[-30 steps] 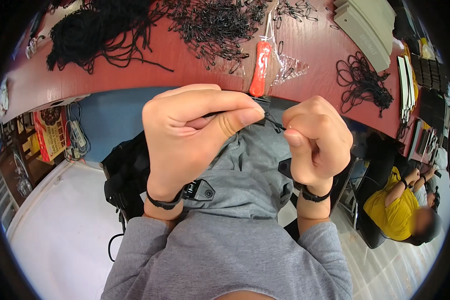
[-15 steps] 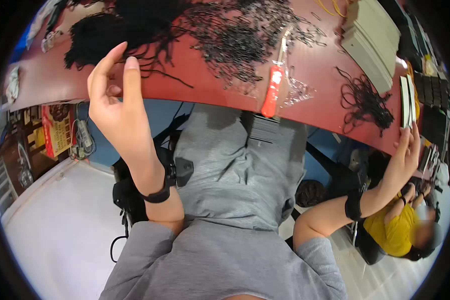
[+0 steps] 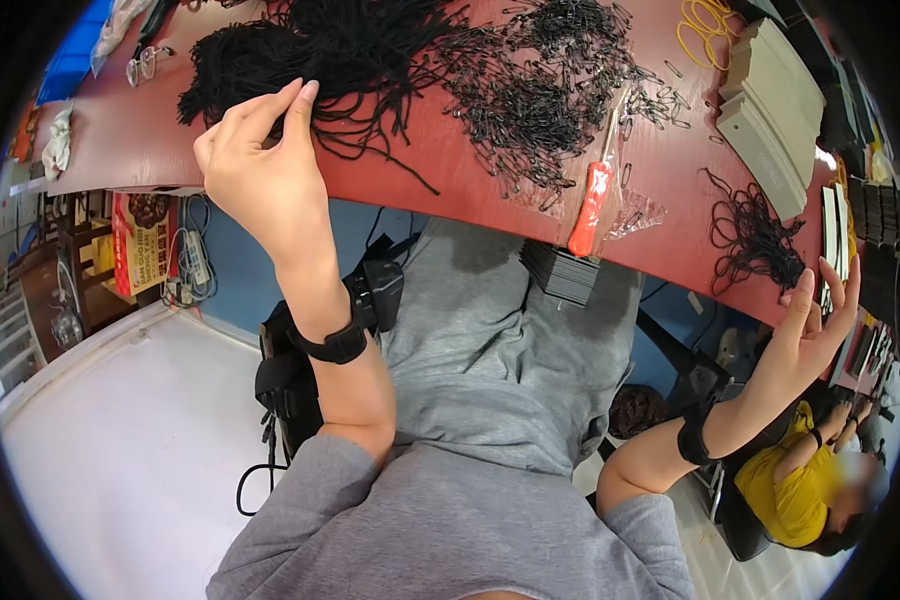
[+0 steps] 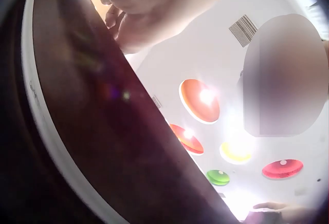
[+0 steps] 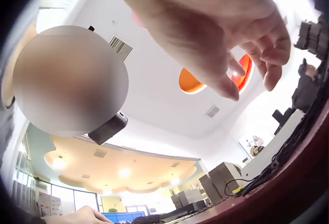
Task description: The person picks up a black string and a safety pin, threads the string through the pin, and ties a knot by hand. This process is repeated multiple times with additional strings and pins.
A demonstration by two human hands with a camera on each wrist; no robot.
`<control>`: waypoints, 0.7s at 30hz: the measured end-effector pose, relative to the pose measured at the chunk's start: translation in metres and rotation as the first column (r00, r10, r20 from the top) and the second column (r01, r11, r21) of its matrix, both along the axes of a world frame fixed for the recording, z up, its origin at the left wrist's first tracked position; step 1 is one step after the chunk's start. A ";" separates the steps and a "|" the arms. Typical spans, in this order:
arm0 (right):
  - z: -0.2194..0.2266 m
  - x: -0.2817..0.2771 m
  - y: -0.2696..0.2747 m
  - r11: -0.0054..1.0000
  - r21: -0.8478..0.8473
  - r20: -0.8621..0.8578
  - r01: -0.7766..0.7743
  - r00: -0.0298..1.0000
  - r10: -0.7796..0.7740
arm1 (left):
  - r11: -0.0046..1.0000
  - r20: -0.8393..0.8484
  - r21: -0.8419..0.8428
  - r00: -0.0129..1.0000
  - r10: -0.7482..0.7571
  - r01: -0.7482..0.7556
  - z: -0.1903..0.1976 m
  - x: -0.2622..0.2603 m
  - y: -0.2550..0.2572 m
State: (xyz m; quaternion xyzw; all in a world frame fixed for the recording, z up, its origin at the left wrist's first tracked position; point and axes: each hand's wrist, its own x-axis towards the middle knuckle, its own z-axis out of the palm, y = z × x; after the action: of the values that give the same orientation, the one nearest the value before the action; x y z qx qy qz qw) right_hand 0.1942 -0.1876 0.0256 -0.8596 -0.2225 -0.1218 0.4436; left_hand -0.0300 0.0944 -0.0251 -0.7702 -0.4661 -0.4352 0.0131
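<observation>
My left hand (image 3: 270,165) reaches over a heap of black cords (image 3: 250,75) on the red table, its thumb and index tips close together right at the strands. I cannot tell whether a strand is between them. In the left wrist view the hand (image 4: 149,11) appears above the dark table edge. My right hand (image 3: 805,330) is far to the right with fingers spread and nothing between them, beside a smaller pile of looped black cords (image 3: 755,235). The right wrist view also shows that hand (image 5: 226,34) with loose fingers. Many small black safety pins (image 3: 530,110) lie mid-table.
A red-handled tool (image 3: 592,205) with a thin metal shaft lies near the table's front edge. Dark stacked cards (image 3: 560,275) rest on the lap below it. Grey boxes (image 3: 770,120) and yellow loops (image 3: 705,35) are at back right. A person in yellow (image 3: 790,495) sits at right.
The hands were together in front, pinching a short black cord; they then parted. The left moved over the cord heap and its fingertips drew closer together; the right went to the looped pile, now empty.
</observation>
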 end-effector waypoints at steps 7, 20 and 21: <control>-0.003 -0.012 0.013 0.996 -0.017 -0.035 -0.093 0.995 0.092 | 0.999 0.071 -0.028 0.997 -0.032 0.034 0.009 -0.001 -0.012; -0.011 -0.097 0.067 0.696 0.303 -0.244 -0.651 0.653 0.717 | 0.524 0.130 -0.107 0.535 -0.835 0.845 0.039 0.017 -0.096; -0.017 -0.096 0.069 0.619 0.293 -0.132 -0.729 0.610 0.781 | 0.499 0.138 -0.033 0.498 -0.856 0.866 0.037 0.019 -0.104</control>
State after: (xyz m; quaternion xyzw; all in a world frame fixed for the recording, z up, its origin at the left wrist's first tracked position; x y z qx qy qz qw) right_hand 0.0986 -0.1183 0.0085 -0.6402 -0.4946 0.1629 0.5648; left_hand -0.0109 -0.0095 0.0118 -0.8759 -0.0410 -0.3995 -0.2674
